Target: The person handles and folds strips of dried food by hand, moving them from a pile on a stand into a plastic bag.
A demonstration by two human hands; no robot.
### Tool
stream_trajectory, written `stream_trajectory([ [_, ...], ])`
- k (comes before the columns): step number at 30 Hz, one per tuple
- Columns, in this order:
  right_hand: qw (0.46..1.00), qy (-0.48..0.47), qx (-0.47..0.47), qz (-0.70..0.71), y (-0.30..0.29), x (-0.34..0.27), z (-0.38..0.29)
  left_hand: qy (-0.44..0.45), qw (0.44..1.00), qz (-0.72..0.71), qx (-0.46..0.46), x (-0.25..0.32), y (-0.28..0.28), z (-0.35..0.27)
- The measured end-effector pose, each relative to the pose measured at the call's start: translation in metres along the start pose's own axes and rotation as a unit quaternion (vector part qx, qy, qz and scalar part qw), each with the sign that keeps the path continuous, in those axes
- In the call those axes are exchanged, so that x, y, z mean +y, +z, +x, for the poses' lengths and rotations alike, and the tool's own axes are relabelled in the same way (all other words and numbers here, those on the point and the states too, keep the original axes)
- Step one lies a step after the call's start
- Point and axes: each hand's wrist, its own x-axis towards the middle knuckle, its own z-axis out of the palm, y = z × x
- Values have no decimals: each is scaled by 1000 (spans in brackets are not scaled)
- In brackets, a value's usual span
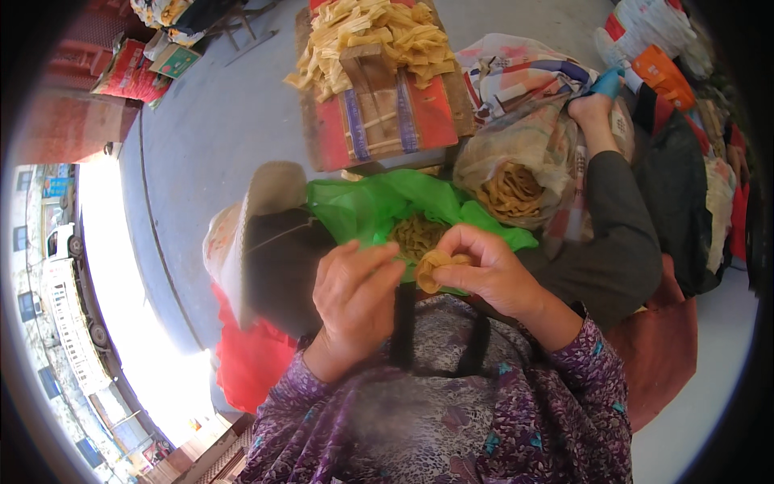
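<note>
My right hand (484, 266) pinches a small coil of pale yellow strip (432, 271) between thumb and fingers, above my lap. Just to its left hovers my left hand (358, 296), a little blurred, its fingers apart and holding nothing that I can see. Under and beyond both hands a green plastic bag (375, 202) lies spread over my lap, with a heap of coiled brownish-yellow strips (417, 237) in it. In front stands a wooden stand with a red board (438, 124) and an upright wooden block (367, 66); a pile of flat yellow strips (363, 27) lies on it.
A clear plastic bag of similar coils (511, 190) rests right of the green bag, near patterned cloth (520, 78) and my bare foot (592, 112). A brimmed hat (272, 187) sits on the left. More bags, including an orange one (662, 75), lie far right.
</note>
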Motion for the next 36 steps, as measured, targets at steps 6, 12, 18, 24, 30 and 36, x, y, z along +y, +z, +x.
stream_trajectory([
  [6,996,-79,26,-29,7,5,4,-20,996,51,-72,7,8,1],
  [12,985,-113,31,-129,16,2,4,-265,910,-306,-89,-2,23,-13],
  [18,982,-59,14,-177,-9,-21,-16,-502,670,-546,23,-17,-2,-4],
  [24,883,-165,19,-438,-18,3,-11,-440,792,-419,-60,-32,5,-19],
  [30,741,-259,-16,-619,-18,11,-12,16,973,-49,-223,-13,5,10],
  [36,726,-235,-67,-643,-18,0,-15,96,964,2,-247,-23,3,4],
])
